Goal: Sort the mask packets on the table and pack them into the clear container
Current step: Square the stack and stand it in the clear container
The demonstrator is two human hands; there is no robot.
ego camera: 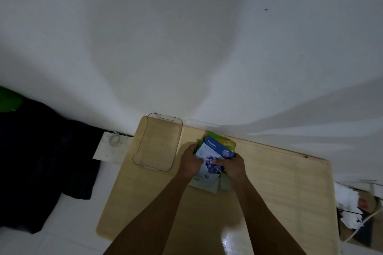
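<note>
A stack of mask packets (215, 151) lies on the wooden table (279, 182) near its far edge. The top packet is blue and white with a blueberry picture; green and yellow packets stick out behind it. My left hand (189, 162) grips the stack's left side. My right hand (232, 166) grips its right side, thumb on the top packet. The clear container (145, 163) stands empty to the left of the stack, close to my left hand.
A white wall rises right behind the table. Dark cloth (41, 161) covers the floor at left, with a white board and coiled cable (115, 141) beside the table. Crumpled paper and boxes (356, 211) lie past the table's right edge.
</note>
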